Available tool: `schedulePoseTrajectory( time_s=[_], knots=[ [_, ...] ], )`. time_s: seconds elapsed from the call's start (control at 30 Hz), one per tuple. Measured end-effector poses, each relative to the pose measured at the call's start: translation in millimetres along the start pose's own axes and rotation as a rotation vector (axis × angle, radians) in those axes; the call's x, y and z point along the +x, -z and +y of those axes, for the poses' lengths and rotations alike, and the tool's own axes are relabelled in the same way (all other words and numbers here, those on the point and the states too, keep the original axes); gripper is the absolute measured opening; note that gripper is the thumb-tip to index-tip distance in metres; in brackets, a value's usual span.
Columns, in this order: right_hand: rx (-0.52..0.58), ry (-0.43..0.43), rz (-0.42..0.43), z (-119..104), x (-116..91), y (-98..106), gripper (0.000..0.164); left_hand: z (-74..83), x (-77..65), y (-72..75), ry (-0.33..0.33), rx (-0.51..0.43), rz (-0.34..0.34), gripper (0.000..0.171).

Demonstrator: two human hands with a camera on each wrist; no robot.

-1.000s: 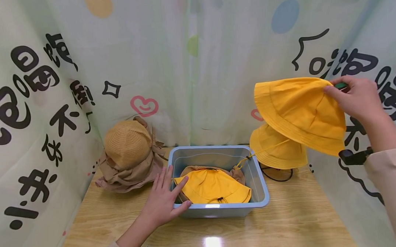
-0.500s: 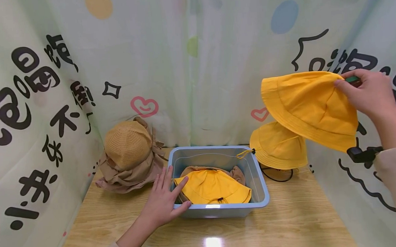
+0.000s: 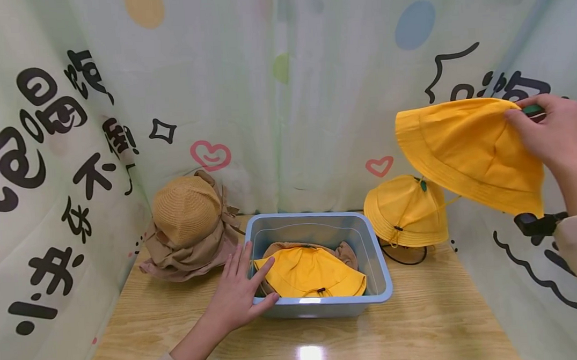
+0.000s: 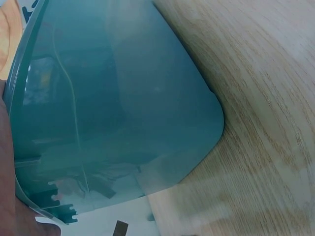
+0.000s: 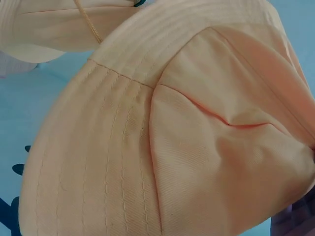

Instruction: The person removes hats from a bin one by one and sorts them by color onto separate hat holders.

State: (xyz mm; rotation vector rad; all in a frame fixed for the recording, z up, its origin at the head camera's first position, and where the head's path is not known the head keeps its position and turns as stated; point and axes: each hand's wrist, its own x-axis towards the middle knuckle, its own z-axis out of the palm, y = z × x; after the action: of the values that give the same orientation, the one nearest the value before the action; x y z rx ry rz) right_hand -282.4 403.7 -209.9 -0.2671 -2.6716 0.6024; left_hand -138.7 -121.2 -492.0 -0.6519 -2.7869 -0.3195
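Dangling over the table: a held yellow hat is hanging in mid-air toward 2 o'clock of the blue bin, the back curtain marking 12.
Right hand: the right hand is pinching the crown between thumb and fingers, a bit of green showing there; the brim is tilting toward 8 o'clock.
Left hand: the left hand is spreading its fingers at the bin's 8 o'clock corner, its thumb lying along the near rim.
Bin contents: a flattened yellow hat is lying inside, partly covering brown cloth toward 1 o'clock.
Standing hat: a second yellow hat is standing just beside the bin at 2 o'clock, above a thin black loop; the held brim is overlapping its upper edge in the head view, and a cord with a dark toggle is crossing its front.
Brown pile: a straw-textured crown is sitting above crumpled, drooping brown fabric between 9 and 10 o'clock.
Cloth and stitching: parallel stitched rows are ringing the held brim, and a puckered seam is running across its crown.
Hard surfaces: smooth, round-cornered bin walls are shining against streaky wood grain.
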Motion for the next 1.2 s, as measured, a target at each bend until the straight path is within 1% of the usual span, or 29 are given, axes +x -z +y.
schedulePoseTrajectory(
  time_s=[0.1,0.27,0.4,0.5,0.6,0.7,0.87,0.93,1.0,1.07,1.2],
  knots=[
    [0.002,-0.002,0.0,0.7,0.2,-3.2,0.062,-0.4,-0.2,-0.6,0.001,0.002,0.004,0.074],
    [-0.003,0.014,-0.064,3.8,-0.5,-15.2,0.067,-1.1,-0.3,-2.7,-0.001,0.002,0.008,0.074],
    [0.016,0.077,-0.121,6.4,-1.2,-30.8,0.065,-1.1,-0.6,-3.1,0.004,-0.002,0.001,0.074],
    [0.034,0.133,-0.136,7.4,-1.1,-41.8,0.062,-1.1,-1.1,-2.8,0.007,-0.003,-0.005,0.074],
    [0.029,0.158,-0.145,4.8,-0.8,-47.7,0.062,-1.5,-1.9,-3.2,0.007,-0.001,-0.002,0.074],
    [0.016,0.151,-0.115,-0.7,0.5,-46.6,0.06,-1.9,-2.1,-4.7,0.003,-0.003,0.009,0.074],
    [0.015,0.086,0.035,-8.5,5.4,-40.6,0.055,-1.2,-1.7,-5.7,-0.005,-0.009,0.013,0.074],
    [0.013,0.082,0.043,-8.7,6.9,-40.2,0.054,-1.2,-1.5,-5.5,-0.004,-0.014,0.01,0.074],
    [0.003,0.101,0.005,-6.6,7.2,-42.7,0.055,-1.5,-1.3,-4.9,0.002,-0.016,0.001,0.074],
    [-0.002,0.131,-0.053,-3.0,6.2,-48.0,0.054,-2.1,-1.1,-4.3,0.008,-0.015,-0.009,0.073],
    [0.006,0.174,-0.144,5.4,1.1,-66.0,0.053,-3.1,-0.7,-4.2,0.011,-0.004,-0.018,0.073]
  ],
)
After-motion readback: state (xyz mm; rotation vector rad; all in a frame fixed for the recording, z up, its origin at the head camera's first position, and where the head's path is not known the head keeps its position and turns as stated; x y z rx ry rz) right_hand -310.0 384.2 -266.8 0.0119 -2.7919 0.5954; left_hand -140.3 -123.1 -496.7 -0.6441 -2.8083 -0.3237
